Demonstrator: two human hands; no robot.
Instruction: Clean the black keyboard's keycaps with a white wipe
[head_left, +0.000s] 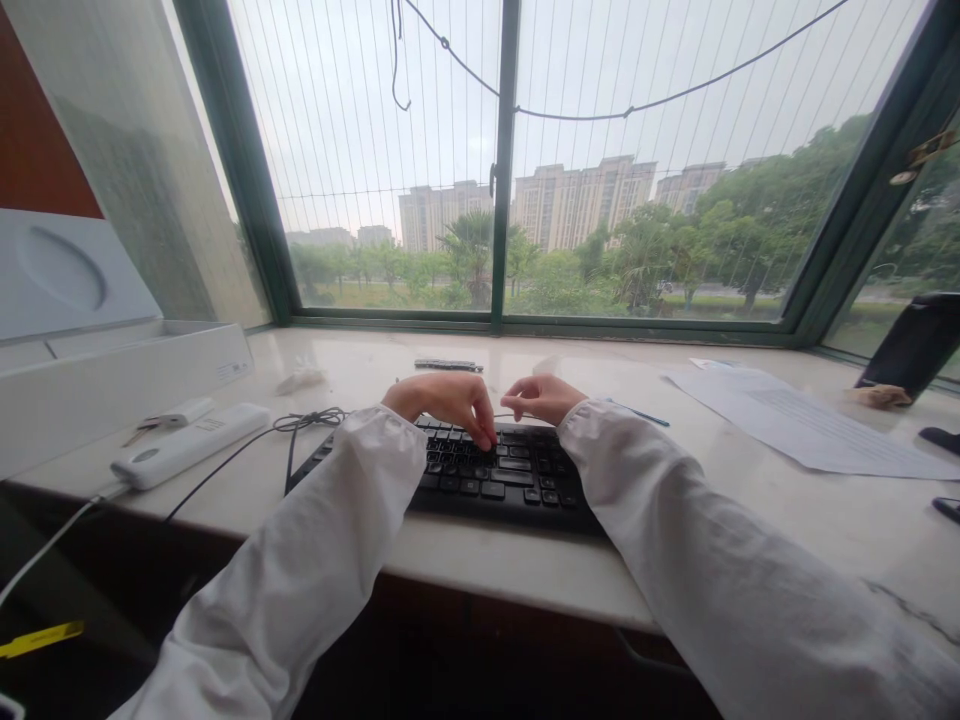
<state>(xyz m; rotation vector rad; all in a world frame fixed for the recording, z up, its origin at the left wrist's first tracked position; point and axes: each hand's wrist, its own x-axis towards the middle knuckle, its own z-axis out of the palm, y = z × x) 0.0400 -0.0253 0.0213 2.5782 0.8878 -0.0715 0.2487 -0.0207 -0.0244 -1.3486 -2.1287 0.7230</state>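
Note:
A black keyboard (514,493) lies on the pale ledge, partly covered by my sleeves. My left hand (450,402) arches over it, with its fingers bent downward and pressed together at the keys. Whatever those fingertips may hold is hidden. Just behind the keyboard's back edge, my right hand (546,396) is raised with thumb and fingers drawn together. Anything in that pinch is too small to make out. Beyond both hands sits a row of small dark pieces (448,366).
A white power strip (196,443) with a cable is at left, before a white box (135,375). A crumpled clear bag (300,380) lies behind. Printed paper (810,410), a blue pen (641,411) and a black upright object (919,345) are at right. The window (508,150) bounds the back.

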